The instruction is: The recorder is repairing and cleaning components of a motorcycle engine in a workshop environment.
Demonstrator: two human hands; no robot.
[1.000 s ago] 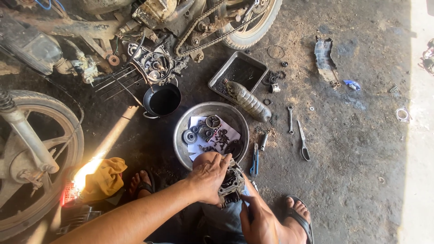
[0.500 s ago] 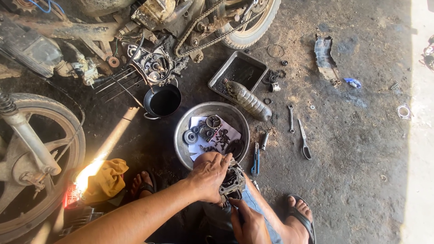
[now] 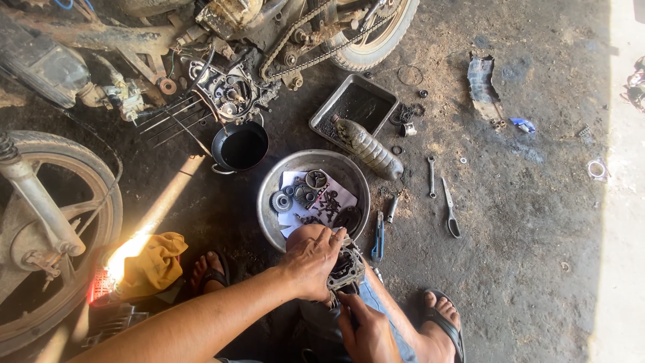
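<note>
Left hand point(image 3: 310, 259) clamped over a greasy grey metal engine part point(image 3: 346, 269), right hand point(image 3: 366, 329) gripping it from below, both held above the lap, just beside the near rim of a round metal basin point(image 3: 269, 202) of gears, dirty concrete floor point(image 3: 524, 228), blue-handled pliers point(image 3: 379, 236) lying near.

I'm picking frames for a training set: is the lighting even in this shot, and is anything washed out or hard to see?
Head view: uneven; right edge of the floor overexposed, sun glare on the yellow rag, engine part under the left hand sharp but dim, right hand in shade.
</note>
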